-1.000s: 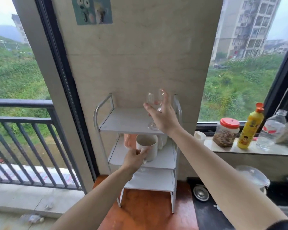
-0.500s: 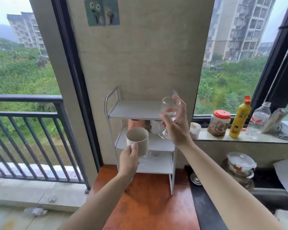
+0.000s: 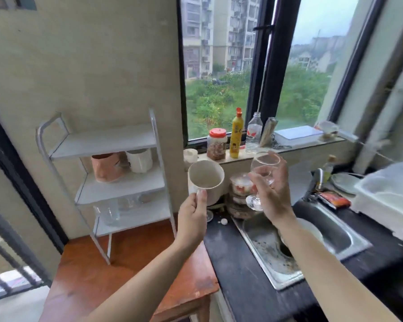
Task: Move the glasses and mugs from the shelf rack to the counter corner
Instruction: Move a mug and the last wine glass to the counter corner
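Two hands are up, each with a piece of drinkware held off the shelves. The left hand [image 3: 192, 214] grips a cream mug [image 3: 206, 182] low on its side, thumb pressed on the wall, the mouth tipped toward the camera. The mug hangs in the air just right of the white shelf rack [image 3: 159, 159], over the line where the wooden table [image 3: 116, 263] meets the black counter [image 3: 242, 263]. The right hand [image 3: 275, 196] has its fingers curled round the bowl of a wine glass [image 3: 264, 173], the stem and foot showing below by the palm. The glass floats above the counter corner, in front of a stack of lidded containers [image 3: 241, 189] and left of the steel sink [image 3: 312, 233].

On the rack's middle shelf a pinkish mug [image 3: 105, 167] and a white mug [image 3: 140, 160] stand side by side. On the bottom shelf sit clear glasses [image 3: 107, 212], too blurred to count. Along the windowsill stand a small white cup [image 3: 190, 155], a red-lidded jar [image 3: 216, 145], a yellow bottle [image 3: 236, 138] and a clear plastic bottle [image 3: 254, 133], close together in a row.
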`<state>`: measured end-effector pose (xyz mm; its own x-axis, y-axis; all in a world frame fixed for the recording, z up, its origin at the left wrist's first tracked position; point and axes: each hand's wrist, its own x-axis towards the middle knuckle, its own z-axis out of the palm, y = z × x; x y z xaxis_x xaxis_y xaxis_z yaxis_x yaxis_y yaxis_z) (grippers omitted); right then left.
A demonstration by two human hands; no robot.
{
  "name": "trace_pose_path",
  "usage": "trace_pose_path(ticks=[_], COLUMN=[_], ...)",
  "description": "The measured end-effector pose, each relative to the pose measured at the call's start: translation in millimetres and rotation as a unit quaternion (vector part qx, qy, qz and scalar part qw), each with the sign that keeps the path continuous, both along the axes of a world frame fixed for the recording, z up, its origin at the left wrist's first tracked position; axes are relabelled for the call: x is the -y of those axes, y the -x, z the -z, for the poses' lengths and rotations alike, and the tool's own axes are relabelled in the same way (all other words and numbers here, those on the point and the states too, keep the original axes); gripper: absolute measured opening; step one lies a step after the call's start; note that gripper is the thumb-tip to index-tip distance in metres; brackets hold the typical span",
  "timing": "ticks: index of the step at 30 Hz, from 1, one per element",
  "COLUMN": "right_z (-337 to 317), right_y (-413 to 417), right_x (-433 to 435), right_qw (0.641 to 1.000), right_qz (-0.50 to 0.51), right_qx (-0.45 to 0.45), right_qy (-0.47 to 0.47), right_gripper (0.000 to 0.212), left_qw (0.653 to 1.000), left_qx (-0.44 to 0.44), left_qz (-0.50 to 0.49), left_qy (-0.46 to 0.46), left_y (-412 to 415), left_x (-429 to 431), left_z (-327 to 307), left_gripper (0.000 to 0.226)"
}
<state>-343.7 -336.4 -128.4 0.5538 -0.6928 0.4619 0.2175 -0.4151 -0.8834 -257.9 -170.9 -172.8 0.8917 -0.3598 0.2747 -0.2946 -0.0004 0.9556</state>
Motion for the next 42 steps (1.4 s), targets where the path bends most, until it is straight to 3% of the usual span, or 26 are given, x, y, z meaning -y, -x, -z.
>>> trace_pose_path(ticks=[7, 13, 22, 27, 32, 37, 42], right_z=[-7.7, 8.7, 27.9, 52.4, 68.7, 49.0, 30.2], right_y=[201.1, 376.1, 649.1, 750.6, 851.6, 944.8, 1021.1], right_x=[119.9, 194.7, 294.3, 331.7, 387.4, 457.6, 504.5], right_qw=[0.982, 0.960, 0.883, 0.845, 0.802, 0.758, 0.700], right_qz=[0.183, 0.281, 0.465, 0.529, 0.589, 0.645, 0.708], right_qx=[0.032, -0.006, -0.041, -0.043, -0.054, -0.039, -0.019], right_qy=[0.009, 0.018, -0.042, -0.064, -0.085, -0.090, -0.094], right_gripper=[0.060, 0.064, 0.068, 0.067, 0.068, 0.062, 0.061], left_qw=[0.984, 0.953, 0.875, 0.831, 0.773, 0.709, 0.665], left_qx=[-0.002, 0.002, -0.035, -0.017, -0.052, -0.093, -0.089], left_qz=[0.176, 0.302, 0.483, 0.556, 0.631, 0.697, 0.738], left_qy=[0.025, 0.031, 0.002, -0.022, -0.031, -0.048, -0.067], left_y=[138.8, 285.3, 526.8, 626.2, 731.6, 834.6, 924.3], left_x=[148.1, 265.9, 423.0, 503.6, 596.4, 696.1, 780.4], left_z=[-17.8, -19.7, -7.5, 10.7, 32.4, 32.7, 3.8], left_gripper=[0.038, 0.043, 0.043, 0.050, 0.052, 0.064, 0.055])
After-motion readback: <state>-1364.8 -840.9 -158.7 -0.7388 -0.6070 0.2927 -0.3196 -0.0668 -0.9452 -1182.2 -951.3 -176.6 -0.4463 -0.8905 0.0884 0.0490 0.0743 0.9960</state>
